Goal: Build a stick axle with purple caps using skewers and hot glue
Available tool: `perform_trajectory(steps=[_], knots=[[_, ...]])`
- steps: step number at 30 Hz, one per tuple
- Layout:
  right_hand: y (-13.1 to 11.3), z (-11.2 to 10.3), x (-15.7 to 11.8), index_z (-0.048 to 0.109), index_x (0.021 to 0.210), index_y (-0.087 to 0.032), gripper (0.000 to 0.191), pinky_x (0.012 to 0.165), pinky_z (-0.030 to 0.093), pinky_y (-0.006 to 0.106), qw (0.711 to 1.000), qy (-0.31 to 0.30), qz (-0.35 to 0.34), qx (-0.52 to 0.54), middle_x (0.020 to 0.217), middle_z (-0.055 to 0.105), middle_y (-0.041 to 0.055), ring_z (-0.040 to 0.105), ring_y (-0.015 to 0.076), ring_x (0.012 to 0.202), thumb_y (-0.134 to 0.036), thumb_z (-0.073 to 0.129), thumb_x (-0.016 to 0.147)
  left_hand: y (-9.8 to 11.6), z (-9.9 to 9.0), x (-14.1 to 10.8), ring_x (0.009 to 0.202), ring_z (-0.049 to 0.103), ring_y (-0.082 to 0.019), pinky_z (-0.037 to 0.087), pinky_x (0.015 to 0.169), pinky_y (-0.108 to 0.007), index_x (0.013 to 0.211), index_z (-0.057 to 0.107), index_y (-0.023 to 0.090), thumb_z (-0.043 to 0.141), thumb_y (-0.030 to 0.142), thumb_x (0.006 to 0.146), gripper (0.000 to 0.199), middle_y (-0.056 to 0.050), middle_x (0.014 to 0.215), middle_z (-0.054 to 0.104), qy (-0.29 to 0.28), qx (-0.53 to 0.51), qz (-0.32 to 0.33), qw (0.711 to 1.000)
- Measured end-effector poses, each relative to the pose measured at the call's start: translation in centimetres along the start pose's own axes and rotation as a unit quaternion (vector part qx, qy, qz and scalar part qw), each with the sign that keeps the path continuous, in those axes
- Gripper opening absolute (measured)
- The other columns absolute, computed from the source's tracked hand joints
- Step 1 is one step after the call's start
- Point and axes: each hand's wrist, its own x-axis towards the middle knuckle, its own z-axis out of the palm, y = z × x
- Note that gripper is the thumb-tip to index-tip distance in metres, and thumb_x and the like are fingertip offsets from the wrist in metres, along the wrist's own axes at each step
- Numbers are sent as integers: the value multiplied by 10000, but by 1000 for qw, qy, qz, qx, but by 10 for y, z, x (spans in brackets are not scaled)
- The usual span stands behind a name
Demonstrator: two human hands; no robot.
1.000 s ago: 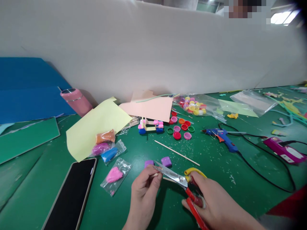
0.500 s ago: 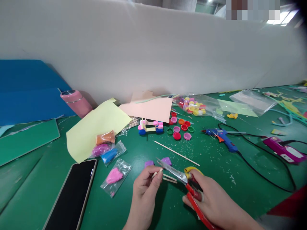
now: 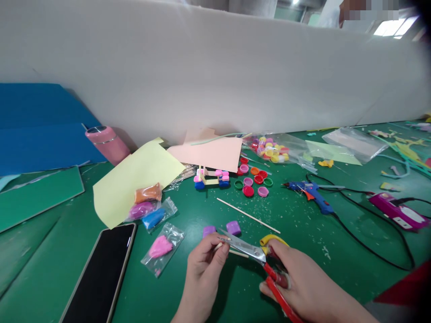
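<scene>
Short pale wooden stick (image 3: 218, 246) pinched in the left grip (image 3: 215, 253), red-and-yellow-handled metal scissors (image 3: 247, 248) held in the half-closed right grip (image 3: 278, 264), near the green counter's (image 3: 242, 300) front edge.

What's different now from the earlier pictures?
Since the previous picture, the right hand has lowered the scissors slightly, bringing the blades back over the small sticks in the left hand. No grip visibly changed. The phone and glue gun stayed put.
</scene>
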Motion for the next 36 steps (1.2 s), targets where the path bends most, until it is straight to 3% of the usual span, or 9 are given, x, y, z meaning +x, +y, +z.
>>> perform_trajectory(steps=[7,10,16,20,22,25,28,32,36], knots=[[9,3,1,447,739,-235,264,459,313,224,1000,10,15,-25,631,581,-35,472,137,503,-446,604,711,0,1,-1,579,384,-105,304,530,-203,697,631,179,626,258,759,101,25,601,486,-11,21,-18,1000],[18,-5,6,455,753,-231,264,510,377,248,997,61,32,-44,677,610,-14,536,164,559,-469,569,738,-1,3,0,593,377,-102,305,545,-206,752,632,176,610,304,773,132,29,601,455,-22,-19,-57,998],[66,-28,9,536,920,-189,327,682,465,358,963,184,127,-150,944,656,96,622,276,836,-468,513,750,4,5,8,499,296,-70,268,490,-198,794,599,158,564,282,814,130,56,547,368,13,-173,-135,976],[102,-37,-3,546,1061,-170,421,740,479,382,952,200,104,-206,1015,646,100,621,284,886,-433,531,733,6,6,8,484,301,-55,258,478,-189,826,619,131,555,268,820,151,47,562,383,5,-213,-170,962],[108,-42,-9,555,1064,-175,430,787,465,398,953,199,67,-218,1033,631,106,602,288,920,-442,551,726,6,8,6,482,305,-51,255,472,-188,851,631,123,560,260,815,159,38,578,398,-9,-227,-195,954],[92,-44,-12,582,979,-179,371,836,428,428,947,239,26,-213,1034,601,124,561,299,956,-449,570,726,5,12,3,472,292,-45,243,460,-187,880,646,115,572,237,802,163,32,589,402,-40,-250,-231,940],[52,-34,-2,574,936,-208,212,778,454,344,958,274,-34,-80,978,599,83,567,230,901,-365,509,809,2,16,0,465,280,-38,238,458,-187,867,656,111,578,236,796,163,31,594,400,-69,-256,-252,931],[-1,-3,23,584,945,-209,155,678,471,254,971,165,-120,125,886,600,39,573,152,756,-281,489,846,-2,18,-1,465,286,-37,236,461,-190,815,651,107,579,236,799,149,30,595,406,-95,-253,-253,929],[-20,22,44,631,871,-195,131,594,443,225,956,142,-147,210,792,573,22,545,129,684,-266,529,829,-4,19,-1,475,298,-41,245,467,-190,688,610,107,589,213,792,150,32,583,418,-89,-263,-240,930]])
